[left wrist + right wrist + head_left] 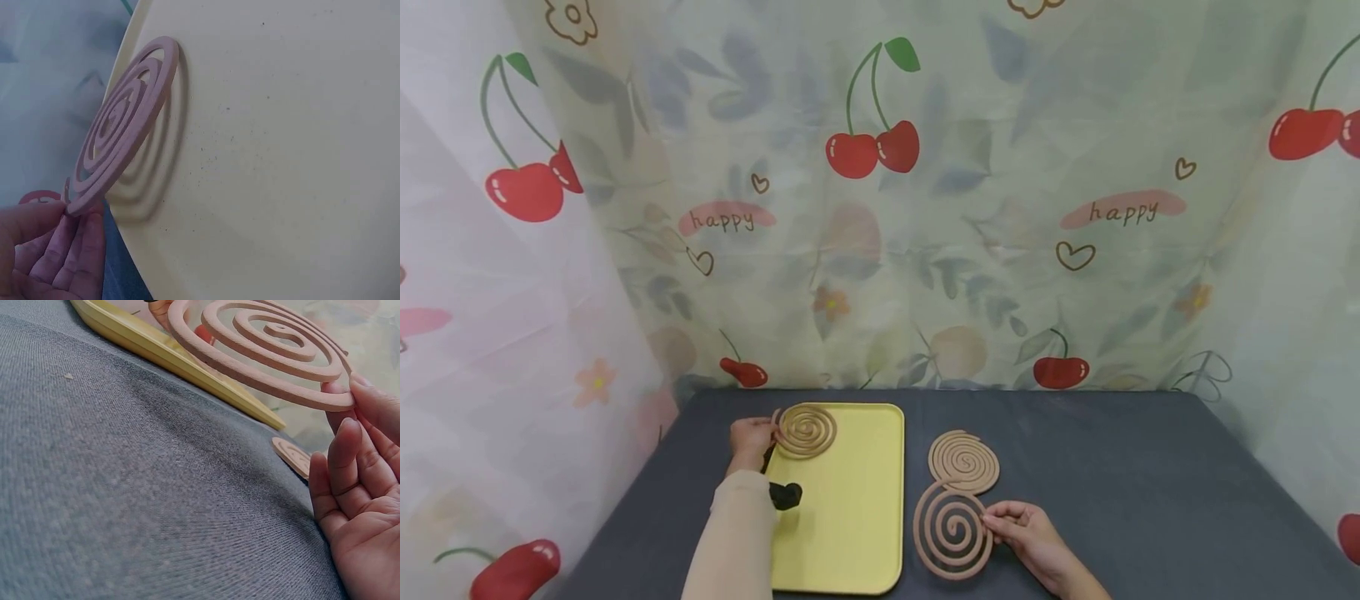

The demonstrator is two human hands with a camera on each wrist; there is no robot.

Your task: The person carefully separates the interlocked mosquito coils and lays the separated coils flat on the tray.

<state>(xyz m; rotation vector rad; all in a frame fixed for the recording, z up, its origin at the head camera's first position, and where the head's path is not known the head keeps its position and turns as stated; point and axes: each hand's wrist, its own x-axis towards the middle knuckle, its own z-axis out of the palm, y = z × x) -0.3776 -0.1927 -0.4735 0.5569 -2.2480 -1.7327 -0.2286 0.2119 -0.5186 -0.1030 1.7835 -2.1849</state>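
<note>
My left hand point(751, 442) pinches the outer edge of a brown mosquito coil point(806, 431) over the far left corner of a yellow tray point(842, 517). In the left wrist view that coil point(128, 119) tilts above the tray and casts a ringed shadow on it. With thumb and fingers, my right hand point(1026, 533) pinches the right edge of another mosquito coil point(953, 533), to the right of the tray. The right wrist view shows this coil point(269, 356) raised above the cloth. Just beyond it lies a third, tightly wound coil point(966, 458) on the table.
A dark grey cloth point(1097, 467) covers the table. Curtains with a cherry print point(880, 275) stand behind and at both sides. A black strap piece point(786, 496) on the left wrist juts over the tray. Small dark specks dot the tray's surface.
</note>
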